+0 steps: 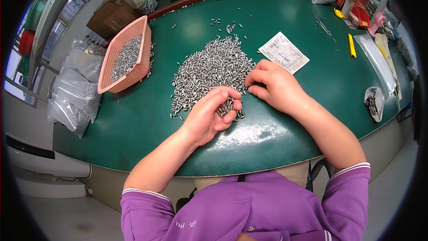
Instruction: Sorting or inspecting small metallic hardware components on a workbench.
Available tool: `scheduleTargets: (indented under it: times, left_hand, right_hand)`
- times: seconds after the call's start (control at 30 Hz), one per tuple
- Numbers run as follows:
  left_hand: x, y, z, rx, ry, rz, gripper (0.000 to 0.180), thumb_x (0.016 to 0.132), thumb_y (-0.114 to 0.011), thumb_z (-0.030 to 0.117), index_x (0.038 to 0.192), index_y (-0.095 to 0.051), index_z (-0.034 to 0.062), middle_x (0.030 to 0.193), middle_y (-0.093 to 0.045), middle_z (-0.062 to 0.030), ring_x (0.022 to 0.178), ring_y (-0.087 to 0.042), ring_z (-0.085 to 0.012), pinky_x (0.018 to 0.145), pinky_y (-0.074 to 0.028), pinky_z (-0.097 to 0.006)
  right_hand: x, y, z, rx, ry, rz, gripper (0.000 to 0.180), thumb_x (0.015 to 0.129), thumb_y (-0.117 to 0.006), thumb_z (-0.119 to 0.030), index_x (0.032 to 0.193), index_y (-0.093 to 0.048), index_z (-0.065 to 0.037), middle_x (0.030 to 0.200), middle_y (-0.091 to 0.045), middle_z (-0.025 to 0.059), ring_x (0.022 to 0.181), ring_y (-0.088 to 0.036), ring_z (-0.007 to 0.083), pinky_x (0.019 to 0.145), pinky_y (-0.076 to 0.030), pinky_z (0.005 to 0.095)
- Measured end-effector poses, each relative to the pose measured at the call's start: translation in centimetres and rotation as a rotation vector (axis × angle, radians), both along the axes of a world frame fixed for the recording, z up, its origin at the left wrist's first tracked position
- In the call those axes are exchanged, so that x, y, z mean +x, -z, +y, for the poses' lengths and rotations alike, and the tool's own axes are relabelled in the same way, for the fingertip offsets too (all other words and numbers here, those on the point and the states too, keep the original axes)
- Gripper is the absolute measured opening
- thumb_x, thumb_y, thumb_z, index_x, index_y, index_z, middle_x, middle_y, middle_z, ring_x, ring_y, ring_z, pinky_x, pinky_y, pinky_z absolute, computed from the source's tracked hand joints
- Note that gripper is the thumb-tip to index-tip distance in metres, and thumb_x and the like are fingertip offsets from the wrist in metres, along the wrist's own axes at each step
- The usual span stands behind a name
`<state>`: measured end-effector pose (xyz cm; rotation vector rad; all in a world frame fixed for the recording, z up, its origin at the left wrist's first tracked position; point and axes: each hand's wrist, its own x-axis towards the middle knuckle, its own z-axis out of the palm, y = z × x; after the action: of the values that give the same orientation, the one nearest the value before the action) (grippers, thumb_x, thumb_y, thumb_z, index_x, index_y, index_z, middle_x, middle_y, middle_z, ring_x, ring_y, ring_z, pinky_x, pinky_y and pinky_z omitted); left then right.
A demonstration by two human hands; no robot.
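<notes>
Left hand (209,114): palm up at the near edge of the pin heap, fingers curled around a small bunch of pins (228,105).
Right hand (273,85): palm down, fingertips bent onto the heap's right edge, touching loose pins; whether any are pinched cannot be told. Hands just beside each other, not touching.
Heap (211,69): many small silvery metal pins piled mid-counter, strays scattered beyond it toward the far side.
Counter (276,134): green, curved near edge.
Paper slip (284,52): white, printed, flat just beyond the right hand.
Basket (127,58): pink plastic, at the left rim, partly filled with pins.
Clear bags (76,93): left of counter, holding more pins.
Yellow tool (351,45): far right, well apart from the hands.
Small open bag (373,102): right edge, with metal parts.
</notes>
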<state>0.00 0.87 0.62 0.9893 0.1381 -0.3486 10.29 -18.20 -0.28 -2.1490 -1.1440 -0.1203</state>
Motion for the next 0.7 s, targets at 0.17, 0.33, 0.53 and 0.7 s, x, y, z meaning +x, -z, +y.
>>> scheduleTargets:
  times: [0.17,0.33,0.53,0.7]
  left_hand:
    - [0.0,0.0,0.1,0.007,0.009,0.001,0.021,0.097,-0.045,0.022,0.103,-0.051,0.0041,0.090,-0.054,-0.0081,0.062,-0.044,-0.0099,0.044,-0.032,-0.018]
    - [0.2,0.2,0.0,0.026,0.018,0.005,0.015,0.095,-0.052,0.019,0.101,-0.052,0.0056,0.086,-0.055,-0.0052,0.060,-0.043,-0.0059,0.042,-0.031,-0.016]
    - [-0.1,-0.2,-0.4,0.056,0.018,0.018,0.011,0.093,-0.055,0.014,0.099,-0.051,0.0060,0.084,-0.055,-0.0045,0.058,-0.042,-0.0037,0.041,-0.031,-0.015]
    - [0.1,-0.1,-0.2,0.037,0.022,0.004,0.011,0.094,-0.052,0.015,0.099,-0.051,0.0057,0.083,-0.055,-0.0040,0.057,-0.042,-0.0041,0.041,-0.030,-0.015]
  right_hand:
    - [-0.1,0.7,0.3,-0.026,-0.016,-0.100,0.009,0.075,-0.066,-0.012,0.083,-0.061,-0.008,0.086,-0.055,0.0080,0.084,-0.056,0.0281,0.073,-0.047,0.0392]
    - [-0.7,-0.7,0.7,0.071,-0.065,-0.052,0.010,0.078,-0.065,-0.009,0.085,-0.059,-0.005,0.087,-0.054,0.0083,0.086,-0.055,0.0275,0.074,-0.046,0.0360]
    - [-1.4,-1.8,0.9,0.240,-0.236,-0.129,0.013,0.075,-0.066,-0.009,0.086,-0.060,-0.008,0.088,-0.054,0.0068,0.086,-0.055,0.0271,0.075,-0.046,0.0372]
    - [-0.6,-0.9,0.7,0.175,-0.142,-0.096,0.012,0.076,-0.068,-0.007,0.087,-0.062,-0.008,0.089,-0.056,0.0051,0.085,-0.056,0.0233,0.073,-0.048,0.0344]
